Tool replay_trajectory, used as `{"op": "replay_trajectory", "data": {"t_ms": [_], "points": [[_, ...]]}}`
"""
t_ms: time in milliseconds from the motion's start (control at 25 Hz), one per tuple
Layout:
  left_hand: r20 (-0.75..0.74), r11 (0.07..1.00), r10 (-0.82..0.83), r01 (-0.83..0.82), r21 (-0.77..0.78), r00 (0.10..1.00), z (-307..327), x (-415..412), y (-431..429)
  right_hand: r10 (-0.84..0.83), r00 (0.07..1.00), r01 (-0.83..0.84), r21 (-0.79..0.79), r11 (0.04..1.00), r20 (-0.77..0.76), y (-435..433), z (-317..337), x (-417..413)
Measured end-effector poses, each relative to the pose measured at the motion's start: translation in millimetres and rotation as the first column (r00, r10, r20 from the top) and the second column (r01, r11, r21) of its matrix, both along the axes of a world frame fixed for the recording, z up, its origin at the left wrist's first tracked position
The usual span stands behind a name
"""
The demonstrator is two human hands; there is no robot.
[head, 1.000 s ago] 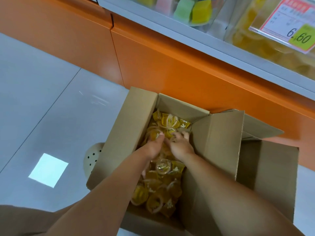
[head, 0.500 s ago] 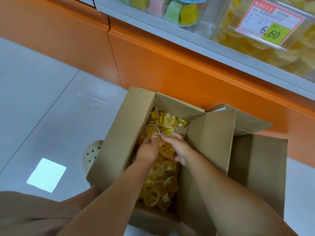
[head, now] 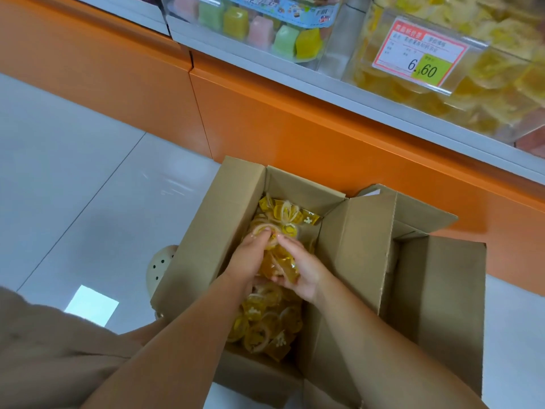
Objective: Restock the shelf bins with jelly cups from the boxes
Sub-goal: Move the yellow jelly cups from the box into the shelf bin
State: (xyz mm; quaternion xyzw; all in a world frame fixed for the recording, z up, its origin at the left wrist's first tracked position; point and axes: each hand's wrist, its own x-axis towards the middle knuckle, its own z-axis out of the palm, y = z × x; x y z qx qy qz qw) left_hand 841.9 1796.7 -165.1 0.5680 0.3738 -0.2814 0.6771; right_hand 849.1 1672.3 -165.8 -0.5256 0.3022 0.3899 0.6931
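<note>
Your left hand (head: 250,261) and right hand (head: 305,271) cupped jelly cups (head: 280,262) in the box (head: 212,231), fingers (head: 262,235) curled round them; you probably needed a firm, level lift.

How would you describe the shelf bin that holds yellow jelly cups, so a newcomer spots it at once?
Above the orange shelf base, a grey ledge carries clear bins. Take the right-hand bin, up and right of the open cardboard box. It alone holds only yellow cups and bears a price tag reading 6.60; the left bin mixes pink, green and yellow.
</note>
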Motion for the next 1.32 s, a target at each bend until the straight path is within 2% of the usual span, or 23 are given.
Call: {"op": "replay_trajectory", "data": {"t_ms": [200, 320, 440, 560, 640, 720, 840, 960, 1000, 1040, 1120, 1200, 1320], "points": [[0.177, 0.987, 0.113, -0.09, -0.135, 0.978, 52, 5, -10, -0.009, 0.963, 0.013, -0.012, 1.0, 0.269, -16, 68, 5], [0.199, 0.96, 0.171, -0.118, -0.254, 0.965, 88, 9, -24, 0.061, 0.884, 0.039, -0.202, 0.979, 0.463, -25, 117, 4], [0.148, 0.852, 0.272, -0.166, -0.497, 0.951, 126, 7, -42, 0.154, 0.686, 0.215, -0.401, 0.89, 0.711, -29, 154, -3], [0.12, 0.697, 0.331, -0.156, -0.7, 0.936, 165, 1, -61, 0.272, 0.503, 0.317, -0.467, 0.825, 0.821, -28, 187, -12], [0.142, 0.684, 0.34, -0.14, -0.716, 0.93, 186, 4, -68, 0.298, 0.428, 0.357, -0.462, 0.811, 0.853, -29, 207, -14], [0.18, 0.719, 0.318, -0.113, -0.686, 0.931, 208, 12, -69, 0.288, 0.377, 0.376, -0.43, 0.821, 0.88, -33, 230, -11], [0.25, 0.802, 0.236, -0.043, -0.595, 0.939, 245, 25, -67, 0.279, 0.348, 0.36, -0.402, 0.842, 0.895, -38, 263, -2], [0.287, 0.811, 0.209, -0.001, -0.585, 0.935, 275, 37, -63, 0.262, 0.303, 0.319, -0.357, 0.878, 0.916, -48, 297, 11], [0.287, 0.802, 0.216, -0.002, -0.598, 0.933, 281, 40, -60, 0.233, 0.315, 0.287, -0.326, 0.901, 0.92, -54, 306, 17], [0.294, 0.795, 0.222, 0.002, -0.607, 0.93, 284, 43, -57, 0.177, 0.365, 0.244, -0.277, 0.929, 0.914, -59, 316, 21], [0.328, 0.786, 0.192, 0.055, -0.616, 0.925, 283, 50, -50, 0.055, 0.535, 0.145, -0.156, 0.977, 0.843, -69, 326, 29], [0.37, 0.783, 0.121, 0.141, -0.606, 0.921, 279, 57, -47, 0.062, 0.647, 0.052, -0.126, 0.991, 0.76, -78, 324, 35], [0.41, 0.755, 0.048, 0.236, -0.613, 0.911, 276, 65, -48, 0.054, 0.671, -0.023, -0.052, 0.998, 0.74, -89, 319, 43]]}}
